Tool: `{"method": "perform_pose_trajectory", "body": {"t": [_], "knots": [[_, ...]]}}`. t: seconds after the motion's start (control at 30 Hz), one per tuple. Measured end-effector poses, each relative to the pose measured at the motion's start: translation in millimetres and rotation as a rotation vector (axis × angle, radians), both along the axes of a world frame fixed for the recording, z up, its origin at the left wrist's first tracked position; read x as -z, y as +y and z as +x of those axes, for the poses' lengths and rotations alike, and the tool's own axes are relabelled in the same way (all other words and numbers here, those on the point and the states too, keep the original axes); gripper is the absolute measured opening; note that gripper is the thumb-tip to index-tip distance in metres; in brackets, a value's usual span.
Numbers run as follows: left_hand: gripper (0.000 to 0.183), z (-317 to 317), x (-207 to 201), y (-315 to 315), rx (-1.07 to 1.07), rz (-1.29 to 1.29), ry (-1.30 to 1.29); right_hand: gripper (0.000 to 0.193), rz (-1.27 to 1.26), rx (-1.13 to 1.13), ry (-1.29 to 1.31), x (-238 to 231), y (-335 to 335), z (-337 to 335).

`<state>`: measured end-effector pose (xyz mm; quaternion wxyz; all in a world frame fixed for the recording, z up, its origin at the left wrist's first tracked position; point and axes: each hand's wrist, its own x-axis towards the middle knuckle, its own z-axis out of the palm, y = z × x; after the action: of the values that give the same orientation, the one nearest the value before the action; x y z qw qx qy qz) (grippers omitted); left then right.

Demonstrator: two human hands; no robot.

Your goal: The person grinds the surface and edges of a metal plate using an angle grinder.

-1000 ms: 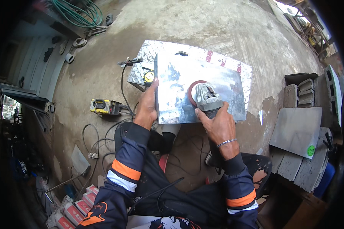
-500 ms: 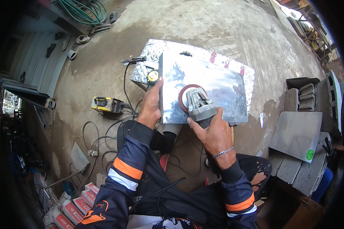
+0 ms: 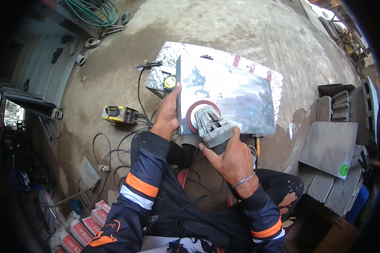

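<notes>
In front of me a shiny box-like piece of sheet metal (image 3: 240, 97) rests on a diamond-plate surface (image 3: 162, 59), with dull smears across its top. My left hand (image 3: 166, 116) is closed on its left edge, the thumb lying along the side. Wrapped around the body of a worn grey angle grinder (image 3: 213, 128) is my right hand (image 3: 236, 162). The grinder's reddish-rimmed disc (image 3: 188, 118) lies over the lower left part of the metal face. Just beyond my left hand sits a yellow and black tape measure (image 3: 169, 81).
A clamp (image 3: 148, 65) with a cable lies on the plate's left end. Left on the floor are a yellow-black machine (image 3: 116, 114) and looping cords. Concrete blocks (image 3: 342, 105) and a grey metal sheet (image 3: 330, 145) stand right. Red and white bags (image 3: 81, 231) lie lower left.
My right hand has moved the grinder left and slightly toward me over the metal, its body now tilted more. My left hand keeps its hold on the edge.
</notes>
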<state>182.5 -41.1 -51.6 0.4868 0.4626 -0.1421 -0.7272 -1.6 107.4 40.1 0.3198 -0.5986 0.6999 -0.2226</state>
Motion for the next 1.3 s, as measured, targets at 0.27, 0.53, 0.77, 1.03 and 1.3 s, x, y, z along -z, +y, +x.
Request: {"method": "perform_pose_trajectory", "body": {"t": [0.27,0.53,0.77,1.03,1.3], "knots": [[0.053,0,-5,0,0.080,-0.009,-0.045,0.077,0.013,0.000,-0.004,5,4,-12],[0.055,7,-1,-1,0.109,-0.028,-0.009,0.077,-0.036,-0.057,-0.106,2,14,1],[0.057,-2,-9,-2,0.084,-0.014,-0.005,0.078,-0.009,0.078,-0.045,21,13,-34],[0.056,5,-7,-2,0.141,-0.031,-0.045,0.074,0.015,0.039,-0.088,25,22,-25],[0.060,3,-4,-6,0.116,-0.035,-0.075,0.074,0.040,0.283,-0.006,55,27,-76]]}}
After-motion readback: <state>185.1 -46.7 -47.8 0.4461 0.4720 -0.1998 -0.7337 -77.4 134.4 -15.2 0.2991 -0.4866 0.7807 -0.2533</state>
